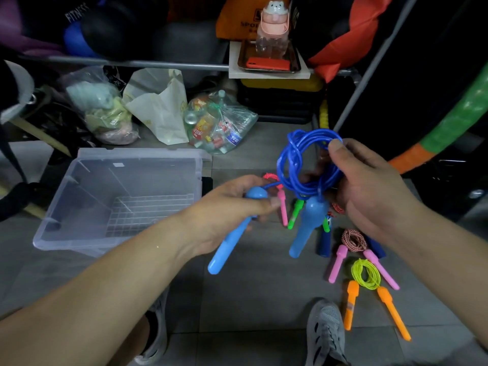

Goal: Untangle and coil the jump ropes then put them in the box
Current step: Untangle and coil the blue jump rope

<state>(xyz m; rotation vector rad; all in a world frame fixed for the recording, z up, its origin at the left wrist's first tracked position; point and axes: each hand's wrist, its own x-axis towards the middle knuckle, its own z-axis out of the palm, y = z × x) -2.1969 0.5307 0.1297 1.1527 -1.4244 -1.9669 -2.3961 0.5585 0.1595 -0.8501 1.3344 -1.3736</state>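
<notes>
Holding a blue jump rope [298,159] above a tiled floor [250,299], a person grips the gathered loops with the right hand [369,191], fingers and thumb curled round the bundle. The left hand [227,207], just left of it, has its fingers closed around one light-blue handle [227,247], which points down toward the near side. The second handle [306,228] hangs below the coil. A clear plastic box [87,186] sits on the floor at left, apart from the rope. At near right lie a pink-handled rope [353,240] and an orange-handled rope [365,274], each coiled, beside a grey shoe [326,334].
</notes>
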